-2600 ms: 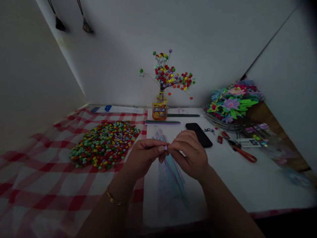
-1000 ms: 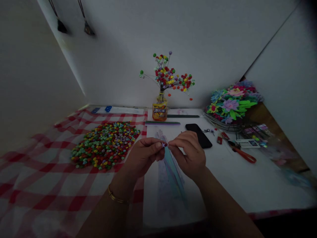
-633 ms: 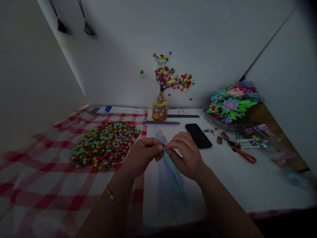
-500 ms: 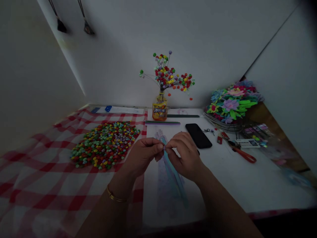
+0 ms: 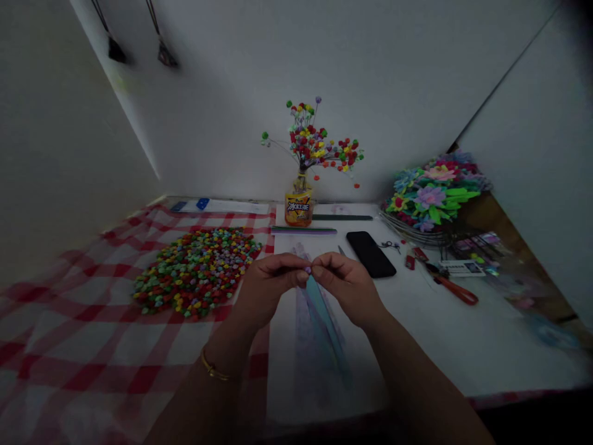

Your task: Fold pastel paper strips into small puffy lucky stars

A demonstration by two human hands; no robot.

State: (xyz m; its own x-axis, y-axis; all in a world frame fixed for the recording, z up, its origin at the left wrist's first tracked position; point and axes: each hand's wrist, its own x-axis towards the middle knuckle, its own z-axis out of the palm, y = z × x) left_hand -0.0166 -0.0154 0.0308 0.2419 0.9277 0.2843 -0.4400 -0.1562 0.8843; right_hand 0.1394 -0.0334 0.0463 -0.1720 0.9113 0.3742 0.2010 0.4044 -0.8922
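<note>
My left hand (image 5: pixel 269 287) and my right hand (image 5: pixel 348 285) meet fingertip to fingertip over the white table (image 5: pixel 463 346). Both pinch one small folded piece of purple paper (image 5: pixel 307 270), with a pale blue-green paper strip (image 5: pixel 327 321) trailing from it toward me. More pale strips (image 5: pixel 306 346) lie flat beneath my hands. A pile of small coloured paper stars (image 5: pixel 197 269) lies on the red-and-white checked cloth (image 5: pixel 69 346), just left of my left hand.
A yellow-labelled bottle (image 5: pixel 299 207) holding wire stems with coloured beads stands at the back. A black phone (image 5: pixel 370 253) lies right of my hands. Red-handled scissors (image 5: pixel 451 287), small red clips and a basket of paper flowers (image 5: pixel 433 198) fill the right side.
My hands have stayed together over the strips, working the small folded piece with slight finger shifts. The right hand has turned and drawn in a little, leaving the phone fully uncovered.
</note>
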